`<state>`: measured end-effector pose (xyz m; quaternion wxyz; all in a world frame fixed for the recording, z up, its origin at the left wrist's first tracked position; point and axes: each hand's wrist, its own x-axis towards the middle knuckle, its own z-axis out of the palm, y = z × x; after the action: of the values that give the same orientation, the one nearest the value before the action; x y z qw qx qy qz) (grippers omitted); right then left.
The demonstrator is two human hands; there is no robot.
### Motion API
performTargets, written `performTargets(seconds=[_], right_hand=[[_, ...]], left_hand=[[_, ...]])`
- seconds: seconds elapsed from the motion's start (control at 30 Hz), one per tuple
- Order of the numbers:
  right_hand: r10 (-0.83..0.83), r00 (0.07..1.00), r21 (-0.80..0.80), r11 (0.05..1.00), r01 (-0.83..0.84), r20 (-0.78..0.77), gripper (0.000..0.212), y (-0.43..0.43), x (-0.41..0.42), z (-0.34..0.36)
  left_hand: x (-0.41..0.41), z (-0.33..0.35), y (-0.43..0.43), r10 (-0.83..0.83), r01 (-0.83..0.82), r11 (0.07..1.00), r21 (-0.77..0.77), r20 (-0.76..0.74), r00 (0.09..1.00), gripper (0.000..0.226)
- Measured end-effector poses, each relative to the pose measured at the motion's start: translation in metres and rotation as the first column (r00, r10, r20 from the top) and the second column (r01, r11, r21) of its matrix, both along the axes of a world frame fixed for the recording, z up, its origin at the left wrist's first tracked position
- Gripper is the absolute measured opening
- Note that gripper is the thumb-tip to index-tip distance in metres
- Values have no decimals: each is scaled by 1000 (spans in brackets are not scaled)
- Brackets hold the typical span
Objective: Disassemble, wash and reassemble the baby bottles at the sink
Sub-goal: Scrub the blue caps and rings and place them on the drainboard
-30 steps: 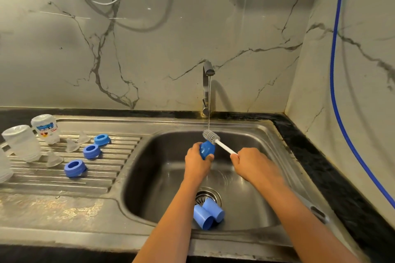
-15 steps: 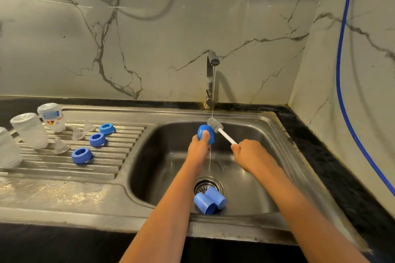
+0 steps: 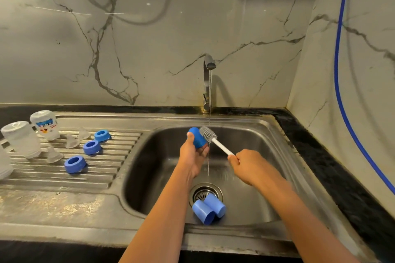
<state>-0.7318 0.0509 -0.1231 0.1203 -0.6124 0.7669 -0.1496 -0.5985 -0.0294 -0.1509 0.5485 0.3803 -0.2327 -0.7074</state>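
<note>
Marble-walled steel sink; clear bottles, teats and blue rings on the left drainer. Left hand, fingers clamped round a blue cap; right hand fingers gripping a bottle brush against it. Best to rotate the cap so the bristles reach every side

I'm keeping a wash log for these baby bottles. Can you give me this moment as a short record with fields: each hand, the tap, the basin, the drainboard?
left hand: grips a blue cap
right hand: grips the bottle brush by its white handle, bristles against that cap
tap: running, thin stream
basin: two more blue caps lying by the drain
drainboard: three blue rings, three clear teats, three bottles at its left end
</note>
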Motion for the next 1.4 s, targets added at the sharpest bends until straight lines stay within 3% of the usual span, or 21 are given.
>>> performTargets(seconds=[0.07, 0.27, 0.4, 0.57, 0.67, 0.8, 0.87, 1.07, 1.3, 1.4], right_hand=[[9, 1000, 18, 1000, -9, -9, 37, 2, -1, -3], [-58, 998, -95, 994, 60, 18, 38, 1, -1, -1], [-28, 999, -62, 998, 30, 24, 35, 2, -2, 1], [11, 1000, 11, 1000, -11, 9, 38, 6, -1, 4], [23, 1000, 37, 999, -23, -1, 40, 8, 0, 4], [-40, 999, -77, 996, 43, 30, 38, 6, 2, 2], [-53, 998, -85, 995, 56, 34, 39, 5, -2, 3], [6, 1000, 63, 998, -6, 0, 40, 8, -3, 8], [-50, 998, -56, 997, 52, 33, 41, 6, 0, 6], [0, 998, -36, 999, 2, 60, 42, 9, -2, 14]], left_hand=[[4, -3, -5, 38, -38, 999, -3, -12, 999, 46], [-9, -1, 2, -159, 158, 987, 15, 25, 987, 50], [-6, 0, -1, -94, 93, 996, -10, -61, 994, 46], [-10, -6, -5, 1, -1, 1000, -6, -25, 1000, 53], [-5, -10, -9, 49, -48, 999, -12, 25, 999, 49], [-6, -8, -1, -161, 193, 976, -100, 265, 951, 41], [-9, -5, 2, -217, 259, 960, -103, 307, 927, 37], [-6, -4, -5, -36, 35, 999, 2, 58, 998, 29], [-12, 0, 5, -230, 234, 972, -33, 87, 969, 24], [-9, 0, 3, -195, 195, 980, -34, 13, 981, 35]])
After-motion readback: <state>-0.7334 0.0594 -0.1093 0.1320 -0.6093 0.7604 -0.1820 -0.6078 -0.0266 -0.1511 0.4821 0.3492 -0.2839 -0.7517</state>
